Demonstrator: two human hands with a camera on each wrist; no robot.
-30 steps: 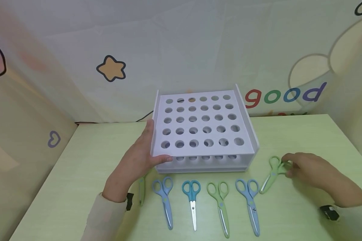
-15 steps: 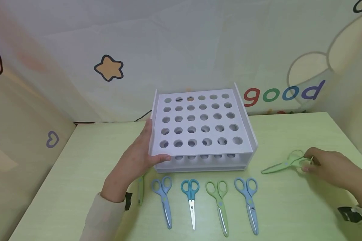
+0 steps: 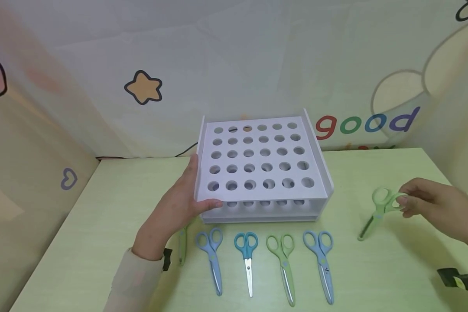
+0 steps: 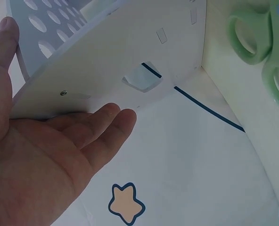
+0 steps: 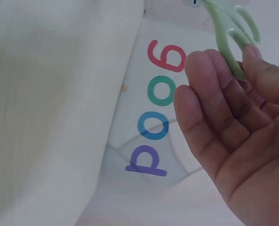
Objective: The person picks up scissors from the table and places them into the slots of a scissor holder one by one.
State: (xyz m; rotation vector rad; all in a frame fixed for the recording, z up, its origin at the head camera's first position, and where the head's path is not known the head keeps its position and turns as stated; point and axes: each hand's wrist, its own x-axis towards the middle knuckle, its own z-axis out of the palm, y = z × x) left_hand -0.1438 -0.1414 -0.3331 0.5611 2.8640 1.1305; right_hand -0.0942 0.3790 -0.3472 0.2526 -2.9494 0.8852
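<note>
Green scissors (image 3: 379, 209) hang tip down over the right of the table. One handle loop is pinched between the thumb and fingers of my right hand (image 3: 438, 203); the right wrist view shows the pale green handle (image 5: 226, 44) between thumb and fingertips. My left hand (image 3: 175, 212) rests against the left side of a white rack (image 3: 257, 160) with rows of round holes. Its thumb lies across the rack's front left corner, and its extended fingers (image 4: 106, 125) lie along the side panel in the left wrist view.
A row of scissors lies in front of the rack: blue (image 3: 211, 260), teal with bare blades (image 3: 248, 264), green (image 3: 284, 268) and blue (image 3: 322, 264). Another green pair (image 3: 183, 245) is partly hidden by the left hand. A printed cloth (image 3: 257, 56) hangs behind the table.
My right hand has lifted the green scissors off the table and moved right. They have turned from pointing left to pointing downward. The left hand stays against the rack.
</note>
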